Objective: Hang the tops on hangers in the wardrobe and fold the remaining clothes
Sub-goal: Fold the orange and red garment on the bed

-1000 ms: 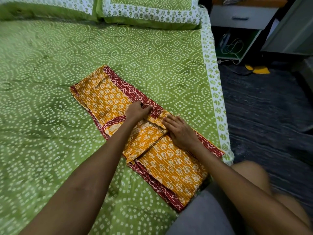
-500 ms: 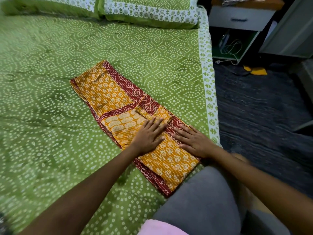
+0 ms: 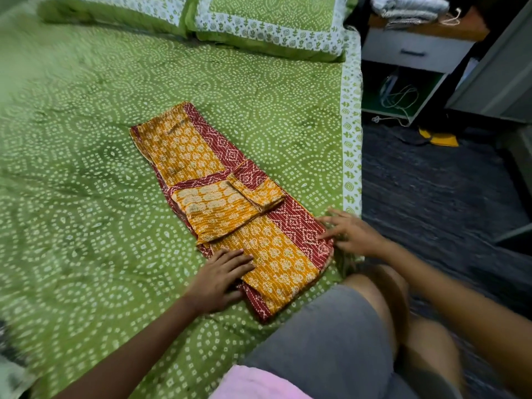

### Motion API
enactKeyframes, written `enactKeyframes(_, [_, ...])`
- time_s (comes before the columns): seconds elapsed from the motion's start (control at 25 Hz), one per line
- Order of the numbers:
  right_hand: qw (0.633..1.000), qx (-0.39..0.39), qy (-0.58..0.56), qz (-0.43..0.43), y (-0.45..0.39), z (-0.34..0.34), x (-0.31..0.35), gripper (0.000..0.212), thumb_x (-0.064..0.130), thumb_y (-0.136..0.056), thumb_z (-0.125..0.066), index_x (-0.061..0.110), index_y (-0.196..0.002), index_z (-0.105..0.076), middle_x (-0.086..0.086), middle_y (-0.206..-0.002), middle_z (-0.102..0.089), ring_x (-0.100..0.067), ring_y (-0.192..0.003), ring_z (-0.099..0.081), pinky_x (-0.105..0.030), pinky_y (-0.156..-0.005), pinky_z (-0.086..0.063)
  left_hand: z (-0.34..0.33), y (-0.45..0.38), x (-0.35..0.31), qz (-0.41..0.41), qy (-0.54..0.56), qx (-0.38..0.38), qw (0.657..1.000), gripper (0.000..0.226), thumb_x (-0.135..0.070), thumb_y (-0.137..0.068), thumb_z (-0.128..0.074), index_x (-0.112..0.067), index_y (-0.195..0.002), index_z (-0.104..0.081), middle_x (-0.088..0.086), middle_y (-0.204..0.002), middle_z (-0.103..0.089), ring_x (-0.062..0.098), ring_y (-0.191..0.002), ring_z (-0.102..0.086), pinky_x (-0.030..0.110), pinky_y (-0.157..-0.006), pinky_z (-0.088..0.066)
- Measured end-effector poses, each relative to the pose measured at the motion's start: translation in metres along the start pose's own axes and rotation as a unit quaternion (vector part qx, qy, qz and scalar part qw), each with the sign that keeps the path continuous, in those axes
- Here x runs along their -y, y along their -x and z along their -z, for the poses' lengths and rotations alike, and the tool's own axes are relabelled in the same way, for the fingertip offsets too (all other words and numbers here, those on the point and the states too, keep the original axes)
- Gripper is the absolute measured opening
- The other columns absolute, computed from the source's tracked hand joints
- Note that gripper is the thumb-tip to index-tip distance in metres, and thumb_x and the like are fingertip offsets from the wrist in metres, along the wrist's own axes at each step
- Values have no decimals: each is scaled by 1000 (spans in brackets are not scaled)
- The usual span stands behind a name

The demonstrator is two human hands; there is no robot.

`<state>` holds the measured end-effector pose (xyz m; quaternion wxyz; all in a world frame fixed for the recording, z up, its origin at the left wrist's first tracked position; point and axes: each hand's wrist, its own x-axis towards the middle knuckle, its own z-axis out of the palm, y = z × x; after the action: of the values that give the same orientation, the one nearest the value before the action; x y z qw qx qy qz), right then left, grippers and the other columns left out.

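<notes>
the folded garment (image 3: pixel 227 203), orange with white leaf prints and red dotted borders, is being laid out lengthwise on the green bedspread (image 3: pixel 86 197), running from the far left toward the near right edge of the bed. a smaller folded flap is lying across its middle. the left hand (image 3: pixel 221 279) is being rested flat on the garment's near left edge, fingers straight and close together, gripping nothing. the right hand (image 3: pixel 349 233) is being held at the garment's near right corner, fingers spread and straight, their tips touching the red border; it is somewhat blurred. two green pillows (image 3: pixel 267 21) are lying at the far end of the bed. a bedside unit (image 3: pixel 414 50) is standing on the dark floor at the far right.
</notes>
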<state>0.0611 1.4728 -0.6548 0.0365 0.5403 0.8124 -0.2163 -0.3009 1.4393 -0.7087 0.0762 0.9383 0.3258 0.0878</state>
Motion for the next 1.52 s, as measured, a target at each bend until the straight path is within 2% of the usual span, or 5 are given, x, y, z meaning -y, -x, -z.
enactKeyframes(0.2, [889,-67,-446,-71,-65,55,40,8,7,-86,-62,2,-86,-68,-9,-89,-70,-9,-83,-63,-34,-80,-47,35,-22,-17,353,507,-216,756,26,-8,-89,-53,-30,-101,-58,-8,-89,-68,-2,-78,-63,40,-77,-57])
enactKeyframes(0.44, [777,-171,-545,-263,-160,57,67,31,40,-91,-55,11,-93,-67,-2,-89,-67,-18,-81,-61,-21,-68,-48,48,-48,25,566,518,-291,571,64,-45,-88,-53,-9,-140,-40,13,-140,-46,25,-124,-47,36,-99,-40])
enactKeyframes(0.68, [871,-128,-398,-259,-137,-1,60,59,40,-86,-63,4,-130,-50,-12,-129,-56,-25,-113,-56,-33,-91,-46,27,-53,-8,652,266,-123,699,83,-66,-80,-50,-19,-145,-29,9,-157,-6,31,-143,-9,58,-114,-8])
enactKeyframes(1.0, [820,-221,-475,-231,-108,-13,112,18,24,-96,-50,9,-99,-61,-3,-79,-61,-15,-66,-52,-15,-49,-39,68,5,46,487,453,-248,704,40,-35,-85,-59,-10,-116,-52,18,-121,-58,23,-97,-61,38,-77,-56])
enactKeyframes(1.52, [764,-126,-592,-224,-78,-38,129,13,13,-83,-68,10,-95,-64,-2,-93,-68,-17,-86,-63,-26,-77,-50,19,54,-7,603,222,-297,706,34,-31,-82,-67,-16,-112,-59,3,-108,-61,23,-101,-54,45,-90,-45])
